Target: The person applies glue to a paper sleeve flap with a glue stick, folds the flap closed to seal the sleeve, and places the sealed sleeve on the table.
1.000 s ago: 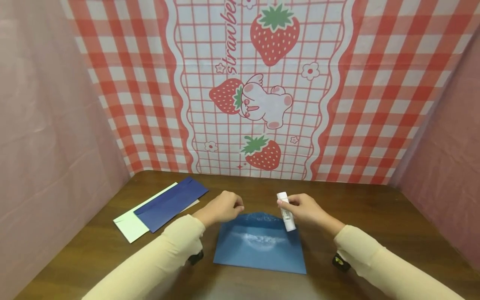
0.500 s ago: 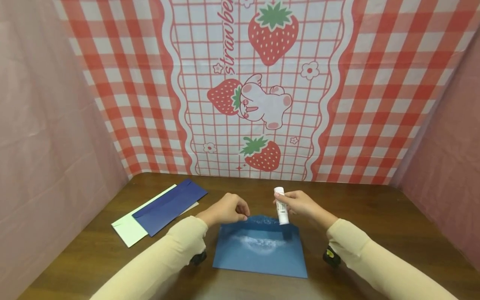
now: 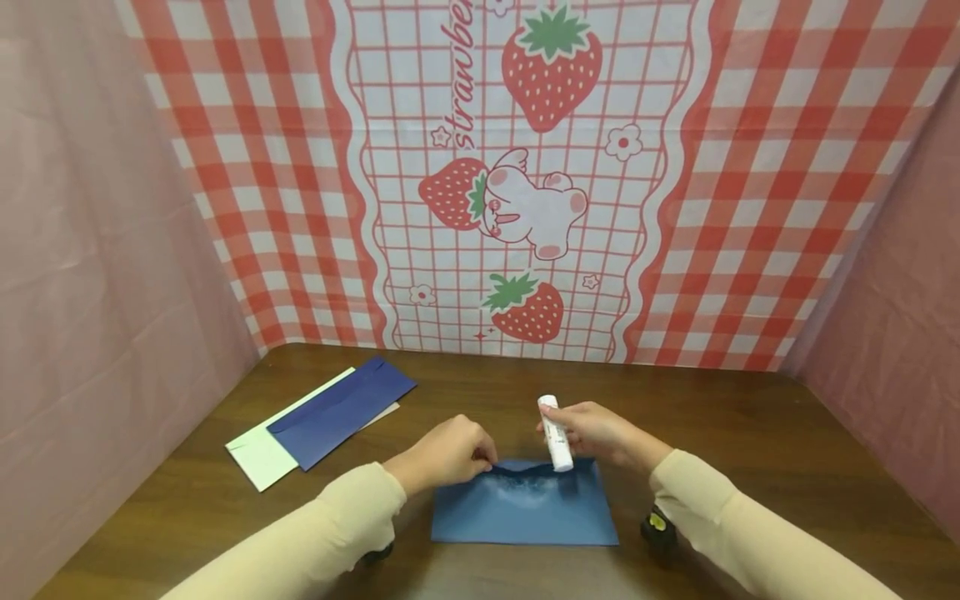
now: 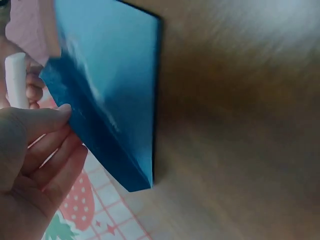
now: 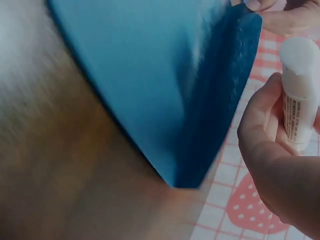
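A blue envelope (image 3: 525, 512) lies on the table in front of me, whitish smears across its upper middle. My left hand (image 3: 450, 452) pinches the edge of its flap (image 4: 100, 132) between thumb and fingers. In both wrist views the flap stands raised, with pale streaks on its inner side. My right hand (image 3: 603, 431) grips a white glue stick (image 3: 556, 433) by its barrel, just over the flap's right half. Printed text shows on the barrel in the right wrist view, where a wide white end (image 5: 300, 52) points up.
Left of the hands, a dark blue envelope (image 3: 341, 412) overlaps a pale green envelope (image 3: 262, 454) on the brown wooden table (image 3: 712, 400). A corner of beige paper (image 3: 382, 414) pokes out beneath. A strawberry-print cloth (image 3: 525, 192) hangs behind the table, and pink curtains flank it.
My left hand has come to the flap and taken hold of it, and the flap has tipped up toward me. The glue stick has shifted left in my right hand.
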Tool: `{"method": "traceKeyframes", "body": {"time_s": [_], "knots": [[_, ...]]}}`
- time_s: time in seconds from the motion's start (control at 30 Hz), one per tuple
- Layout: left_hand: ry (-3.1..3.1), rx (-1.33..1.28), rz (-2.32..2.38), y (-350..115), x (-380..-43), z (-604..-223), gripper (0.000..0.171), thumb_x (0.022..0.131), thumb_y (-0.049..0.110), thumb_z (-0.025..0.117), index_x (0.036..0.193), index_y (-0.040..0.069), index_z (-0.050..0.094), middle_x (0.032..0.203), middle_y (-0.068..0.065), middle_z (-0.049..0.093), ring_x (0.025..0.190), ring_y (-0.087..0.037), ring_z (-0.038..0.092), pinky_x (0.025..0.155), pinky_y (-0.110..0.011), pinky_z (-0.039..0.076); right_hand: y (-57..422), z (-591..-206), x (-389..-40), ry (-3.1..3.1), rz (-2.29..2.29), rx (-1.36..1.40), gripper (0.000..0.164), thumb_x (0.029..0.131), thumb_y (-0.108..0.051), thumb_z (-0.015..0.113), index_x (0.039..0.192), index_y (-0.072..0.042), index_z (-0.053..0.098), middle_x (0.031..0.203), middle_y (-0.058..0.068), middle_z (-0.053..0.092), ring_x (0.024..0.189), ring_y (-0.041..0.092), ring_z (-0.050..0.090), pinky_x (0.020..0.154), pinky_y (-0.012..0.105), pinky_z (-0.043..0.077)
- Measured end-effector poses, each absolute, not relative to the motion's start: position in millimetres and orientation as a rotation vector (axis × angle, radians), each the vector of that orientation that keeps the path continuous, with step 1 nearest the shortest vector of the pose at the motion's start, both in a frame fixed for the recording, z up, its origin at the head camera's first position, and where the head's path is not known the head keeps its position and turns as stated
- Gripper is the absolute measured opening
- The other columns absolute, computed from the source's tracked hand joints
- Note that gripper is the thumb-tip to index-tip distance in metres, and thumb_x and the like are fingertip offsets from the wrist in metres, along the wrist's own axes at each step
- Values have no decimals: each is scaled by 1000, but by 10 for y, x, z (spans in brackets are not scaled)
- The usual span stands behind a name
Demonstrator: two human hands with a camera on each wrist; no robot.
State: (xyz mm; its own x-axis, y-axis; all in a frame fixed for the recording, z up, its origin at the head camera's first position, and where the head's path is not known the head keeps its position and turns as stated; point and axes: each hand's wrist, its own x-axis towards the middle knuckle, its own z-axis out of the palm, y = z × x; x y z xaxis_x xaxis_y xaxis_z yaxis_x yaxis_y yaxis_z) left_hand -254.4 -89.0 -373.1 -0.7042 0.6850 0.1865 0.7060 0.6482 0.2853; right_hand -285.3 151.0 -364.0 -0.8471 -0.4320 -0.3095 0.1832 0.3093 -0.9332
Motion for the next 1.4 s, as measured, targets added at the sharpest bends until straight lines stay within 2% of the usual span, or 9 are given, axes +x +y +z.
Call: {"method": "traceKeyframes", "body": {"time_s": [0.13, 0.33, 0.5, 0.63, 0.73, 0.93, 1.07, 1.17, 1.4], "knots": [[-2782, -1201, -448, -878, -2455, -3759, 4, 81, 8, 74, 82, 10, 77, 80, 1, 75, 70, -1, 64, 64, -13, 50, 1458, -3709, -2776, 2098, -1473, -255, 54, 100, -35, 46, 120, 15, 55, 94, 2, 70, 80, 6, 64, 71, 27, 55], [-2719, -1218, -390, -901, -2403, -3812, 7, 77, 5, 76, 80, 11, 76, 79, 2, 75, 74, -4, 67, 68, -17, 53, 1419, -3767, -2708, 2103, -1400, -333, 48, 100, -30, 47, 114, 14, 59, 89, 2, 70, 76, 6, 64, 68, 25, 55], [-2757, -1180, -401, -912, -2383, -3832, 10, 78, 4, 74, 83, 12, 77, 84, 3, 75, 79, -5, 68, 71, -18, 55, 1384, -3807, -2658, 2064, -1368, -346, 46, 99, -29, 49, 110, 13, 61, 84, 0, 69, 73, 5, 63, 65, 23, 54], [-2804, -1146, -487, -903, -2387, -3806, 12, 79, 0, 71, 87, 8, 77, 87, -2, 76, 82, -9, 69, 71, -19, 55, 1343, -3869, -2602, 2117, -1330, -296, 39, 99, -25, 50, 103, 12, 63, 77, -1, 66, 69, 6, 62, 63, 24, 54], [-2830, -1077, -656, -889, -2402, -3768, 10, 81, 0, 69, 88, 4, 75, 87, -6, 75, 79, -11, 68, 68, -19, 54, 1295, -3893, -2563, 2218, -1276, -254, 34, 98, -22, 53, 97, 11, 64, 73, 1, 61, 65, 9, 60, 62, 26, 56], [-2894, -806, -1182, -816, -2421, -3729, 10, 86, 6, 66, 85, 1, 76, 80, -9, 75, 69, -8, 62, 59, -19, 50, 1201, -3854, -2554, 2370, -1144, -171, 32, 95, -23, 59, 94, 8, 65, 72, 3, 56, 64, 12, 57, 61, 28, 57], [-2940, -524, -1728, -745, -2419, -3739, 15, 89, 4, 63, 90, -7, 73, 84, -18, 75, 67, -9, 67, 63, -24, 58, 1191, -3842, -2573, 2322, -1157, -147, 31, 96, -21, 58, 94, 10, 63, 72, 4, 55, 64, 13, 56, 62, 28, 57], [-2925, -334, -1969, -707, -2451, -3761, 17, 90, 1, 60, 93, -11, 71, 89, -24, 73, 66, -10, 67, 68, -29, 60, 1204, -3839, -2585, 2291, -1177, -131, 32, 96, -20, 57, 96, 11, 62, 73, 4, 56, 66, 14, 57, 65, 30, 58], [-2930, -226, -2152, -724, -2572, -3896, 20, 91, -1, 57, 100, -14, 68, 93, -24, 73, 71, -12, 67, 75, -31, 60, 1282, -3899, -2625, 2220, -1272, -104, 34, 97, -24, 55, 98, 9, 62, 75, 4, 58, 68, 13, 58, 66, 29, 58]]}}
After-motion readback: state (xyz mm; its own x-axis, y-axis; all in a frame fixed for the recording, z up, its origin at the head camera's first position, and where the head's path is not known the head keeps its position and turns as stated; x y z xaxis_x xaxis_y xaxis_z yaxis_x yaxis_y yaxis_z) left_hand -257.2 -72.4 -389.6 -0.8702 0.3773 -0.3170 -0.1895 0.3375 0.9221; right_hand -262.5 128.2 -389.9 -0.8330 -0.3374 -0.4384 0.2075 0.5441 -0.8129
